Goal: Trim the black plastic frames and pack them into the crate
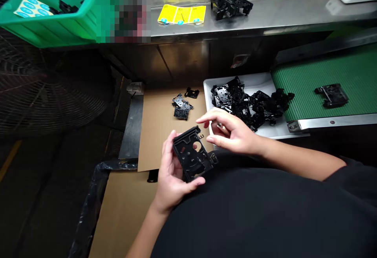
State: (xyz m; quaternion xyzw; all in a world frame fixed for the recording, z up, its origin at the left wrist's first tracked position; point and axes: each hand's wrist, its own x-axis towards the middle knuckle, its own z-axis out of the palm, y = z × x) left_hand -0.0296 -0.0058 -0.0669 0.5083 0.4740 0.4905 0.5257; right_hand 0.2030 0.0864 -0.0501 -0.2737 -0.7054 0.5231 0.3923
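Note:
In my left hand (pixel 171 179) is a black molded plastic frame (pixel 192 160), a flat plate with a raised edge, cutouts and a large round hole. The fingers wrap behind its left side and the thumb lies along its lower edge. My right hand (pixel 232 134) hovers just beyond the frame's upper right corner, apart from it. Its thumb and index finger are spread, and nothing shows between them. A few similar black parts (pixel 182 107) lie on the cardboard (pixel 153 132) ahead.
A white tray (pixel 208 93) heaped with black parts stands right of the cardboard. One part (pixel 334 95) rests on the green conveyor belt (pixel 309 77). A steel shelf (pixel 282 18) crosses the back, holding a green bin (pixel 67 26) and yellow labels (pixel 182 13). A large fan (pixel 44 81) stands left.

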